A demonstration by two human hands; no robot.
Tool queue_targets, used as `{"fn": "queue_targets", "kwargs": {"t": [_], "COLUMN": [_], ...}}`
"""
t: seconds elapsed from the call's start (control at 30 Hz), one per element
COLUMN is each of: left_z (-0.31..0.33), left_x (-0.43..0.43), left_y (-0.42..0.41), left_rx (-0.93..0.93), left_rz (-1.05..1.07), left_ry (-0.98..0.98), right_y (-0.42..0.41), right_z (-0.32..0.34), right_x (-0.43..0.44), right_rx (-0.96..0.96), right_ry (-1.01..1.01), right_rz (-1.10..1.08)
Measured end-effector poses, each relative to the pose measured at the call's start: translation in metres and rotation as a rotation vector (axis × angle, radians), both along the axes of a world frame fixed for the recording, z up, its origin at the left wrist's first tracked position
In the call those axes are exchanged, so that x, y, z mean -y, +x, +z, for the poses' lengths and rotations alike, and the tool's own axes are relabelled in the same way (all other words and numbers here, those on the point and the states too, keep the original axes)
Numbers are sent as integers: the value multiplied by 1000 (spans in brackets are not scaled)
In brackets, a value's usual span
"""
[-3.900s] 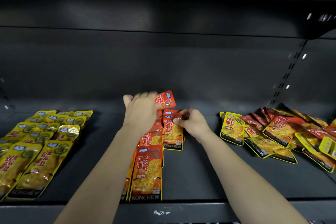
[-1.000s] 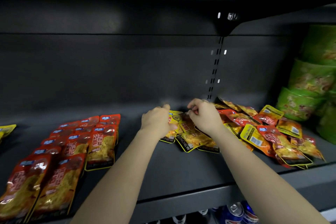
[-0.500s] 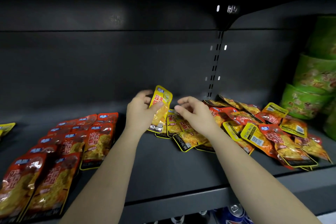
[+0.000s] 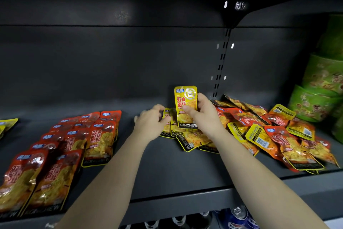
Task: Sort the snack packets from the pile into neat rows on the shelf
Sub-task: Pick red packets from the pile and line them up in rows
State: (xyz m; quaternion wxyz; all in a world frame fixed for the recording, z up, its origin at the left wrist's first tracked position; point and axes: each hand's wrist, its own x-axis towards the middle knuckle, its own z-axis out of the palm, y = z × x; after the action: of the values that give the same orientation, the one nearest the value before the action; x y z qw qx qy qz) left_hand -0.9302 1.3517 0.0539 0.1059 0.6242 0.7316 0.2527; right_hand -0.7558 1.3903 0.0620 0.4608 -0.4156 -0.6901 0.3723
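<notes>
My right hand point(image 4: 202, 115) holds one yellow snack packet point(image 4: 185, 102) upright above the shelf point(image 4: 167, 169), thumb across its front. My left hand point(image 4: 150, 123) is just left of it, blurred, with its thumb on the yellow packets point(image 4: 167, 126) lying flat at the pile's left end; I cannot tell whether it grips one. The mixed pile of red and yellow packets point(image 4: 269, 132) spreads out to the right. Two neat rows of red packets point(image 4: 92, 136) lie on the left.
A few yellow packets point(image 4: 7, 123) show at the far left edge. Stacked green bowls point(image 4: 319, 89) stand at the right end. Drink cans point(image 4: 237, 217) sit on the level below. A slotted upright point(image 4: 220, 67) runs up the back wall.
The yellow packet passed from my left hand to my right hand and stands higher. My left hand dropped to the flat yellow packets. Earlier, both hands moved from the red rows to the pile.
</notes>
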Motion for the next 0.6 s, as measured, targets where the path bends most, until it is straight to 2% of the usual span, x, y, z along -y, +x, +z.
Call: {"fn": "queue_targets", "kwargs": {"t": [0.2, 0.33, 0.4, 0.5, 0.6], "left_z": [-8, -8, -6, -2, 8], "left_x": [-3, -2, -2, -4, 0], "left_y": [4, 4, 3, -1, -4], "left_rx": [102, 443, 535, 542, 402], "left_rz": [-93, -94, -51, -21, -4], "left_ry": [-68, -21, 20, 57, 15], "right_y": [2, 2, 2, 1, -1], "right_z": [2, 4, 4, 6, 9], "right_x": [5, 7, 7, 7, 8], "right_rx": [99, 128, 125, 123, 142], "right_ry": [60, 66, 65, 63, 92], "right_rz": [-70, -87, -92, -94, -100]}}
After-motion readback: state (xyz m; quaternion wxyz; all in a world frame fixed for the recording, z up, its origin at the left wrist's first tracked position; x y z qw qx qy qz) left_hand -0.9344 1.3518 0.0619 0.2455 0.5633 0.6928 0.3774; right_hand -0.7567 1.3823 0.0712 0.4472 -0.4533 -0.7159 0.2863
